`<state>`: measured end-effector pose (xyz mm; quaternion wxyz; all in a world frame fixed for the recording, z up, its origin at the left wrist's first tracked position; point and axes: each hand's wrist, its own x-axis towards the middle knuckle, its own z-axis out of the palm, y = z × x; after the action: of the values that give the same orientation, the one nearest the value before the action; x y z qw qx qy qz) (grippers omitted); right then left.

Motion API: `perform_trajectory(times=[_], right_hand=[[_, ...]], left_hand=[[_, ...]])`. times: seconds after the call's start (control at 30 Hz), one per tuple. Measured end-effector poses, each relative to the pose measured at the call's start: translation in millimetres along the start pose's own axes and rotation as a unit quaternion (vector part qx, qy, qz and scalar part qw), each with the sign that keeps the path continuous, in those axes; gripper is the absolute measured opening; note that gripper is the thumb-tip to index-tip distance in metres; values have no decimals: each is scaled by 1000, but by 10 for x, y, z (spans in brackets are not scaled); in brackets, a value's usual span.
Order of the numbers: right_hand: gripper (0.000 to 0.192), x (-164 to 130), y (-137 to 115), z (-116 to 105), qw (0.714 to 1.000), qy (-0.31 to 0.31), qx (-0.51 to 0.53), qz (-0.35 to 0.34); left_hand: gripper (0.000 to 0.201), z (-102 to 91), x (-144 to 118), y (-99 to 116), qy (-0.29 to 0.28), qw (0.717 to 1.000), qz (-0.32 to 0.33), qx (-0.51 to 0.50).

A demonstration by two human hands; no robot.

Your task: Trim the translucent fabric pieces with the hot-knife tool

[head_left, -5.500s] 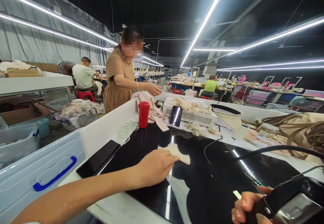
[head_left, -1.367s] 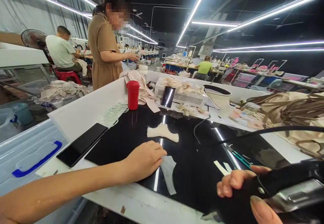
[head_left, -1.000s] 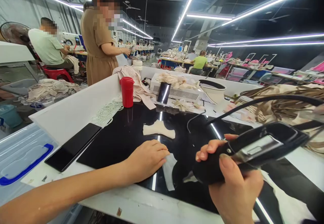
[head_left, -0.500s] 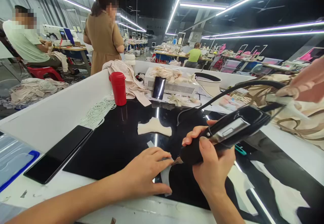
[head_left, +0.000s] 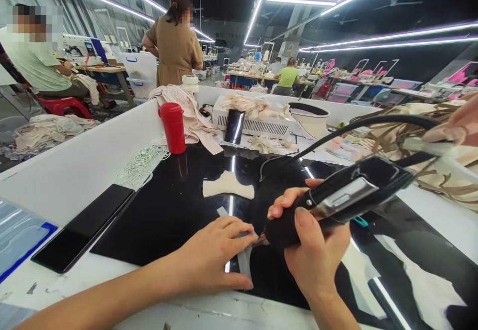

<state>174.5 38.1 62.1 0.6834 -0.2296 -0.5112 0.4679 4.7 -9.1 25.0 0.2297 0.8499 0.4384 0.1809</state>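
Tool (head_left: 336, 203) gripped in the right hand (head_left: 317, 255) has come down from the side, its tip now seemingly touching the pale strip (head_left: 244, 263) that the left hand (head_left: 216, 255) pins with spread fingers on the black worktop (head_left: 168, 210).

Left hand (head_left: 216, 258) low, palm down, fingers spread and pressed flat, forearm reaching in bare from lower left. Right hand (head_left: 315, 248) raised just beside it, fingers and thumb curled in a closed grip, wrist bent, forearm from lower right.
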Motion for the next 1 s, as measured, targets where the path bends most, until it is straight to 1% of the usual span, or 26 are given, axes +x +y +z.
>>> perform_trajectory(times=[0.2, 0.33, 0.5, 0.73, 0.87, 1.0], right_hand=[[36, -18, -33, 26, 1000, 7, -8, 11], [35, -49, -67, 33, 1000, 11, 10, 12], [35, -122, -82, 9, 1000, -6, 9, 15], [33, -96, -119, 39, 1000, 9, 8, 2], [35, -104, -91, 40, 1000, -1, 11, 6], [30, -119, -75, 33, 1000, -7, 0, 17]], left_hand=[[77, -5, -22, -16, -2, 1000, -1, -8], [76, -17, -32, -12, -1, 1000, -2, -8], [79, -26, -36, 8, -8, 1000, -8, -8], [77, -7, -32, -6, 6, 1000, 4, -12], [80, -2, -35, -14, 14, 1000, 6, -17], [80, -7, -38, -12, 18, 1000, 8, -17]])
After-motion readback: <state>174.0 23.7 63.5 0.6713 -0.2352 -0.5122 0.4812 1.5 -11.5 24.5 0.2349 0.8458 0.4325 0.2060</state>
